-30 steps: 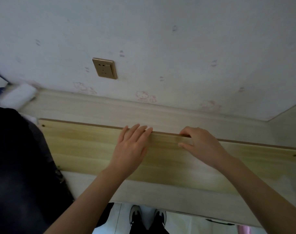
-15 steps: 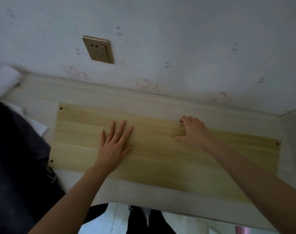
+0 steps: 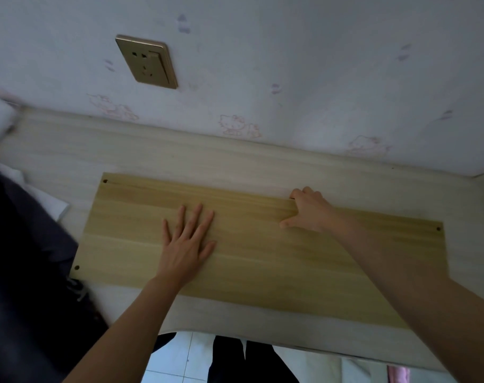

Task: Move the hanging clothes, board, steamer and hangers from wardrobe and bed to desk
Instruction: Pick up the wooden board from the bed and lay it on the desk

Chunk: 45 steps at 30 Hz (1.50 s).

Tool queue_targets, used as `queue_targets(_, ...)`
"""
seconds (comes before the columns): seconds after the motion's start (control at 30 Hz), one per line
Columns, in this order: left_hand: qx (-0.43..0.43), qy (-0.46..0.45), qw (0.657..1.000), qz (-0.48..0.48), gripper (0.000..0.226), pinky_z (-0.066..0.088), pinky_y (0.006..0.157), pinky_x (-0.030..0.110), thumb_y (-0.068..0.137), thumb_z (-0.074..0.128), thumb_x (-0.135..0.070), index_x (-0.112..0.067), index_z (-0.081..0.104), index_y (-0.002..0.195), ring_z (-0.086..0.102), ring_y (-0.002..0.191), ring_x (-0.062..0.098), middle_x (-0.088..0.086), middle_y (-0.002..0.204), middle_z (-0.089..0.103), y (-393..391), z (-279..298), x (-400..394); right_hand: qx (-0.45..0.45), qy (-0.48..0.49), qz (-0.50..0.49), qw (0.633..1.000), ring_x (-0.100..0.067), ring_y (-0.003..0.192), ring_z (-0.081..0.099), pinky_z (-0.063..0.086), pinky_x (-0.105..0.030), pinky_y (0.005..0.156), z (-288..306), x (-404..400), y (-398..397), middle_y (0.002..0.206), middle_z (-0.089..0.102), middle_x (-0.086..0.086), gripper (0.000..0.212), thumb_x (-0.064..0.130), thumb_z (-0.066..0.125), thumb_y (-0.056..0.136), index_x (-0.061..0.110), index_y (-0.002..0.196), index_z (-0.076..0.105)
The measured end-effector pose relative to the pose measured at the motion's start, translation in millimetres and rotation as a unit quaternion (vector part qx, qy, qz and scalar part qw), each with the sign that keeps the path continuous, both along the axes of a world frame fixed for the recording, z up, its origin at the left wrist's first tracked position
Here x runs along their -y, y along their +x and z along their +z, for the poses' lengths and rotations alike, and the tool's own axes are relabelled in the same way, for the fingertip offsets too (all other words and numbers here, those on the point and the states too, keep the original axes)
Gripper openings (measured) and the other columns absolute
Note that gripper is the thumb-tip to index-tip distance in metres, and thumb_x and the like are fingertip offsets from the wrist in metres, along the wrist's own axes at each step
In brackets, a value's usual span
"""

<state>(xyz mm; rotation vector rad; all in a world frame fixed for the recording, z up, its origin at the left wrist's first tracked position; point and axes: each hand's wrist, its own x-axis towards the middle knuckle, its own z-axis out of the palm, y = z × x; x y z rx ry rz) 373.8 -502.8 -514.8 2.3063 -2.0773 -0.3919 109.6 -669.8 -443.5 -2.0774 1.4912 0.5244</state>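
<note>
Since the earlier frames the board (image 3: 251, 252) has come down from tilted on its near edge to flat on the desk (image 3: 180, 156), and the left hand (image 3: 187, 244) has slid off the far edge onto the face.

Board: lies flat on desk, approx. centre, near the wall (image 3: 290, 64) but not touching it. Long axis runs left-right, parallel to the wall, right end slightly nearer us. Screw holes at the corners.

Grip: left hand flat, fingers straight and spread, palm pressing the top face; holds nothing. Right hand (image 3: 311, 211) has fingers curled over the far long edge, thumb on the face, i.e. it grips that edge.

Handling, our judgement: rigid wood panel, moderate wt., smooth face likely slippery under a flat palm; won't flex. Best hold is on the two long edges or both short ends, two-handed.

Surroundings: dark clothes (image 3: 25, 272) lie at the desk's left end, just beside the board; socket (image 3: 147, 62) on the wall above.
</note>
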Motion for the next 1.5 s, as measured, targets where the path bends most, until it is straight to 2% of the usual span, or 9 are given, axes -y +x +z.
queue_targets(0.27,0.001,0.006,1.0,0.004,0.067,0.013,0.111,0.064,0.089,0.026,-0.061,-0.039,0.013,0.151,0.003,0.148,0.025,-0.009,0.161,0.007,-1,-6,-2,-0.008,0.025,-0.02,0.999,-0.036,0.118,0.04,0.041,-0.046,0.096,-11,0,1,0.131,0.041,-0.015,0.085,0.057,0.075,0.069,0.01,0.131,0.041)
queue_targets(0.5,-0.005,0.005,1.0,0.007,0.067,0.012,0.111,0.064,0.089,0.025,-0.062,-0.04,0.012,0.151,0.002,0.148,0.024,-0.01,0.16,0.007,1,-7,-1,-0.055,-0.022,0.011,0.998,-0.035,0.113,0.031,0.043,-0.046,0.093,-8,-1,10,0.123,0.034,-0.014,0.082,0.062,0.072,0.068,0.007,0.126,0.047)
queue_targets(0.57,-0.006,0.007,1.0,0.01,0.067,0.012,0.111,0.064,0.088,0.025,-0.062,-0.04,0.013,0.15,0.003,0.148,0.025,-0.009,0.16,0.008,1,-8,-1,-0.055,-0.044,0.009,0.998,-0.036,0.112,0.034,0.043,-0.045,0.09,-6,-5,9,0.123,0.038,-0.014,0.069,0.052,0.069,0.078,0.006,0.123,0.044)
queue_targets(0.67,-0.014,0.015,0.999,0.03,0.067,0.01,0.112,0.063,0.088,0.022,-0.064,-0.041,0.015,0.15,0.002,0.148,0.025,-0.009,0.16,0.009,0,-11,0,-0.043,-0.179,0.015,0.983,-0.033,0.107,0.041,0.042,-0.04,0.084,-8,-18,4,0.118,0.048,-0.014,0.032,0.017,0.055,0.089,0.006,0.118,0.045)
queue_targets(0.83,-0.018,0.01,0.999,0.042,0.068,0.008,0.113,0.06,0.087,0.019,-0.065,-0.041,0.014,0.15,0.0,0.148,0.023,-0.011,0.16,0.009,-1,-11,-2,-0.036,-0.167,-0.003,0.985,-0.038,0.124,0.04,0.039,-0.047,0.1,-28,-68,-10,0.138,0.042,-0.016,0.056,0.038,0.058,0.089,0.008,0.134,0.045)
queue_targets(0.93,-0.024,0.019,0.997,0.068,0.068,0.006,0.115,0.058,0.087,0.015,-0.065,-0.042,0.009,0.15,-0.005,0.147,0.021,-0.012,0.16,0.003,2,-10,-10,-0.021,-0.166,-0.011,0.986,-0.046,0.121,0.048,0.044,-0.055,0.096,-43,-107,-23,0.136,0.049,-0.021,0.058,0.044,0.047,0.087,0.011,0.135,0.051)
queue_targets(1.0,-0.023,0.025,0.996,0.086,0.067,0.005,0.115,0.058,0.086,0.013,-0.067,-0.044,0.005,0.15,-0.008,0.147,0.019,-0.012,0.16,0.0,4,-9,-20,-0.023,-0.159,-0.009,0.987,-0.048,0.126,0.042,0.038,-0.06,0.1,-50,-129,-34,0.142,0.044,-0.019,0.062,0.049,0.033,0.088,0.017,0.14,0.045)
queue_targets(1.2,-0.045,0.032,0.99,0.127,0.065,0.001,0.11,0.067,0.086,0.02,-0.068,-0.052,0.001,0.147,-0.01,0.147,0.02,-0.012,0.16,0.0,14,-3,-43,-0.04,-0.159,0.005,0.986,-0.046,0.141,0.014,0.019,-0.07,0.106,-60,-156,-44,0.157,0.018,-0.014,0.064,0.06,0.022,0.092,0.032,0.15,0.024)
queue_targets(1.5,-0.048,0.023,0.99,0.132,0.062,0.003,0.108,0.07,0.091,0.038,-0.06,-0.048,0.016,0.147,-0.005,0.148,0.023,-0.008,0.16,0.007,21,-4,-39,-0.028,-0.173,-0.016,0.984,-0.047,0.143,0.008,0.009,-0.073,0.106,-67,-158,-31,0.159,0.013,-0.014,0.064,0.06,0.019,0.094,0.031,0.151,0.019)
